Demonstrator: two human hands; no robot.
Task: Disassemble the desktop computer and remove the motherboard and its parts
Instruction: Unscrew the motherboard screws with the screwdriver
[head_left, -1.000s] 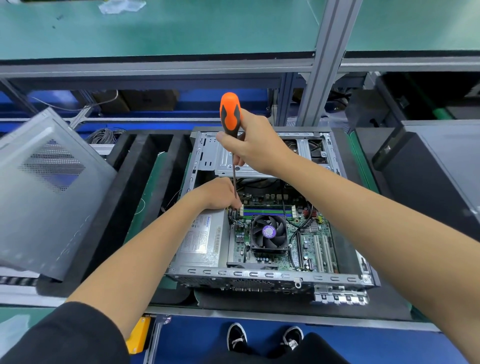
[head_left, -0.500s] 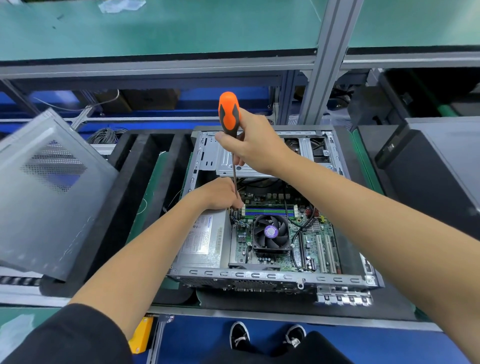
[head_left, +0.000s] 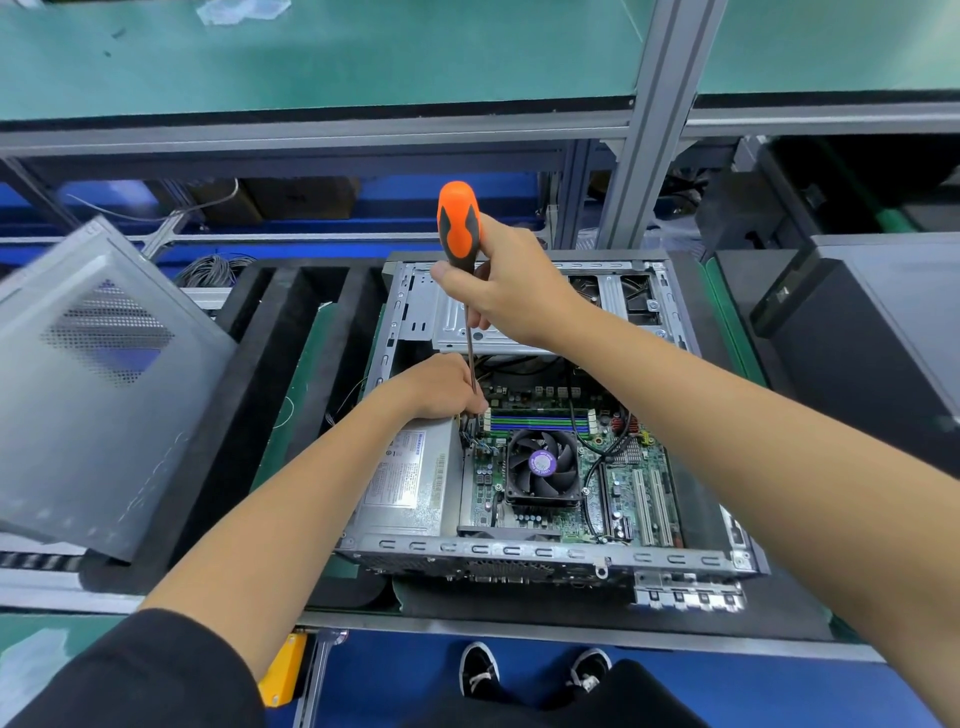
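An open desktop case (head_left: 524, 557) lies flat in front of me. Inside it I see the green motherboard (head_left: 628, 467), a black CPU fan (head_left: 542, 466) and a grey power supply (head_left: 410, 480). My right hand (head_left: 514, 296) grips an orange-and-black screwdriver (head_left: 458, 223) held upright, its shaft running down to the motherboard's left edge. My left hand (head_left: 441, 387) sits at the shaft's lower end with its fingers curled round the tip area; the tip itself is hidden.
The removed grey side panel (head_left: 98, 395) leans at the left on black foam rails (head_left: 260, 395). Another black computer case (head_left: 872, 353) stands at the right. An aluminium post (head_left: 649, 124) rises behind the case. A green shelf (head_left: 311, 57) spans above.
Both hands and the screwdriver stay in almost the same place; only the view has shifted slightly.
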